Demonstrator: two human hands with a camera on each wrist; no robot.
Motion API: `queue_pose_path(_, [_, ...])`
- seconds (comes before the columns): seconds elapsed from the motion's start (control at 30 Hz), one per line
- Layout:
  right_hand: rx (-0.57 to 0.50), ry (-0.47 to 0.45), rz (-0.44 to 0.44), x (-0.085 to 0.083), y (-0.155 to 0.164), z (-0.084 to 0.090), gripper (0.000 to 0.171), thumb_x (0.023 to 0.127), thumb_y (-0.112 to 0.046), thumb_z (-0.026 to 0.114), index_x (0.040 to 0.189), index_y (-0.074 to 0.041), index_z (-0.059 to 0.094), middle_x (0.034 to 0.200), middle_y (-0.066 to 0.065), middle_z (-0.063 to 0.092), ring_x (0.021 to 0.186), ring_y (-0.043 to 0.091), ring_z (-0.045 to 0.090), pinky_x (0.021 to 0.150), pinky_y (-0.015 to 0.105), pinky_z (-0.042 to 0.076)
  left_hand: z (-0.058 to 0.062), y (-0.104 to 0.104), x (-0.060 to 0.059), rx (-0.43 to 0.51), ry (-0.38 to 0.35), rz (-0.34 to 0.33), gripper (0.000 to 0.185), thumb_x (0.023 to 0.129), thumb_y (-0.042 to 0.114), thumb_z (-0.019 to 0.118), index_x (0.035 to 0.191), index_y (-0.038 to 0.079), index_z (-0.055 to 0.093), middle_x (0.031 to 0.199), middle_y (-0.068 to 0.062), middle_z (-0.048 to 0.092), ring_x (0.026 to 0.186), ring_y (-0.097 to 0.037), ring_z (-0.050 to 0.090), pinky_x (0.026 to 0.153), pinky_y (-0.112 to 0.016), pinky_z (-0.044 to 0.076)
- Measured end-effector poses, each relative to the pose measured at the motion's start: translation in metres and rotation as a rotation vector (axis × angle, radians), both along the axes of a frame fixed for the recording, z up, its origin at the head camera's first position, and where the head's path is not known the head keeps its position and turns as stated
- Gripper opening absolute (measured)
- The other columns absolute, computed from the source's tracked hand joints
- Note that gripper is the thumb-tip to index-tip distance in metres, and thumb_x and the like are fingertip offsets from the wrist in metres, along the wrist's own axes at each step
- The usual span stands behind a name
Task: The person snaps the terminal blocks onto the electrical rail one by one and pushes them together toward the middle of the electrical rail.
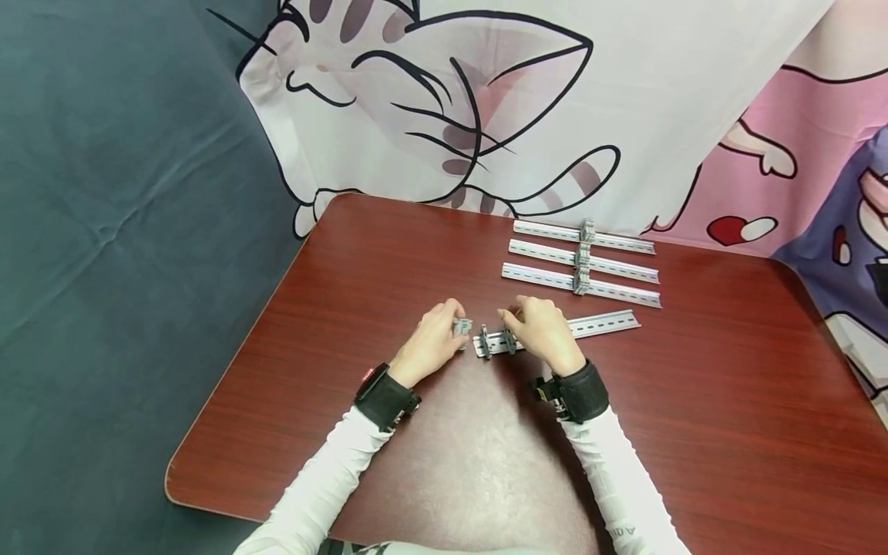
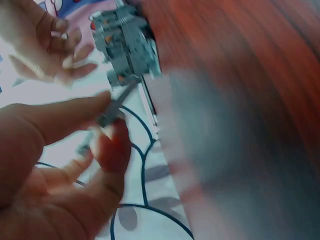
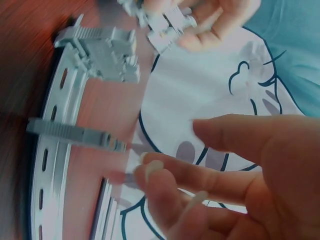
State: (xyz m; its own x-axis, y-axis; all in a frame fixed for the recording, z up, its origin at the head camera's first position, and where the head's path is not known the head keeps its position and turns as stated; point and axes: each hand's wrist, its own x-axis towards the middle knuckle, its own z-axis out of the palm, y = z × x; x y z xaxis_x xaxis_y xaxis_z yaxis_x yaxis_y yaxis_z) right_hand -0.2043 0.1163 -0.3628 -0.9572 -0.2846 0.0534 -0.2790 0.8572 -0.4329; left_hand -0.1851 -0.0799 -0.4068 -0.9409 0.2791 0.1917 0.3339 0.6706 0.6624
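My left hand [image 1: 428, 343] pinches a thin grey terminal block [image 1: 462, 327] between thumb and fingers, just off the left end of a slotted metal DIN rail [image 1: 605, 324]. Two more grey terminal blocks sit apart on that rail, one by its left end [image 3: 102, 52] and another [image 3: 75, 135] a little farther along. Over the rail is my right hand [image 1: 548, 333], its fingers loosely bent. The right wrist view shows nothing between that thumb and fingers [image 3: 172, 177]; the second block stands close to the fingertips.
Behind the hands, three parallel DIN rails [image 1: 541, 276] lie toward the back of the brown table [image 1: 277, 401], each with grey terminal blocks [image 1: 581, 279] near its middle. A cartoon-cat cloth [image 1: 388, 154] hangs along the far table edge, and a dark green cloth [image 1: 139, 270] at the left.
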Motion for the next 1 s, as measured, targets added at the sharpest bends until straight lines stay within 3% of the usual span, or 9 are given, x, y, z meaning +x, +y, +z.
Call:
queue_pose_path(0.1, [-0.076,0.005,0.059,-0.001,-0.002,0.001,0.028,0.094,-0.031,0.062,0.095,-0.005,0.072,0.075,0.006,0.068,0.059,0.014,0.056,0.055,0.029,0.044,0.003,0.008,0.001,0.071,0.068,-0.109,0.028,0.083,0.003,0.071,0.103,0.003,0.052,0.087,-0.01,0.059,0.072,-0.017,0.058,0.064,-0.024,0.046])
queue_pose_path(0.17, [-0.128,-0.001,0.105,-0.001,-0.003,0.002,0.027,0.094,-0.029,0.062,0.098,-0.004,0.072,0.078,0.007,0.07,0.06,0.012,0.056,0.057,0.027,0.044,0.004,0.012,0.001,0.119,0.095,-0.139,0.027,0.084,0.002,0.071,0.103,0.003,0.052,0.087,-0.008,0.059,0.071,-0.014,0.059,0.064,-0.02,0.047])
queue_pose_path(0.4, [-0.289,-0.057,0.172,0.0,0.001,0.008,0.018,0.093,-0.024,0.064,0.099,-0.011,0.074,0.079,0.005,0.07,0.063,0.012,0.056,0.058,0.024,0.043,0.004,0.021,0.004,0.288,0.147,-0.111,0.025,0.084,-0.002,0.068,0.102,0.003,0.051,0.088,-0.01,0.06,0.078,-0.019,0.065,0.069,-0.021,0.054])
queue_pose_path(0.57, [-0.319,-0.085,0.174,-0.001,0.006,0.01,0.015,0.089,-0.028,0.069,0.094,-0.015,0.075,0.081,0.0,0.072,0.068,0.017,0.064,0.06,0.024,0.047,0.004,0.024,0.003,0.326,0.164,-0.104,0.024,0.086,-0.002,0.065,0.104,0.004,0.05,0.091,-0.009,0.06,0.082,-0.02,0.065,0.072,-0.022,0.055])
queue_pose_path(0.63, [-0.319,-0.073,0.162,-0.002,0.01,0.011,0.014,0.088,-0.028,0.07,0.091,-0.015,0.076,0.08,0.0,0.072,0.067,0.017,0.063,0.059,0.024,0.046,0.005,0.025,0.004,0.31,0.157,-0.106,0.025,0.087,-0.002,0.064,0.107,0.004,0.05,0.091,-0.01,0.062,0.082,-0.02,0.065,0.073,-0.025,0.056])
queue_pose_path(0.77, [-0.262,0.003,0.088,-0.006,0.026,0.015,0.013,0.09,-0.022,0.068,0.09,-0.01,0.074,0.076,0.004,0.069,0.06,0.015,0.056,0.057,0.026,0.042,0.003,0.022,0.007,0.191,0.138,-0.083,0.034,0.089,0.005,0.064,0.119,0.007,0.049,0.094,-0.007,0.064,0.085,-0.017,0.067,0.073,-0.03,0.054])
queue_pose_path(0.87, [-0.151,0.061,0.002,-0.01,0.046,0.017,0.015,0.092,-0.017,0.064,0.092,-0.005,0.072,0.077,0.009,0.068,0.061,0.016,0.054,0.058,0.029,0.041,0.0,0.02,0.01,0.087,0.117,-0.052,0.038,0.088,0.009,0.065,0.123,0.01,0.05,0.096,-0.004,0.065,0.089,-0.016,0.067,0.074,-0.031,0.053])
queue_pose_path(1.0, [0.012,0.034,-0.07,-0.016,0.074,0.018,0.019,0.092,-0.013,0.059,0.095,0.002,0.07,0.083,0.016,0.069,0.068,0.023,0.058,0.063,0.036,0.044,-0.003,0.017,0.011,-0.027,0.115,-0.029,0.028,0.087,0.013,0.068,0.114,0.009,0.061,0.097,-0.004,0.066,0.087,-0.017,0.064,0.073,-0.033,0.052])
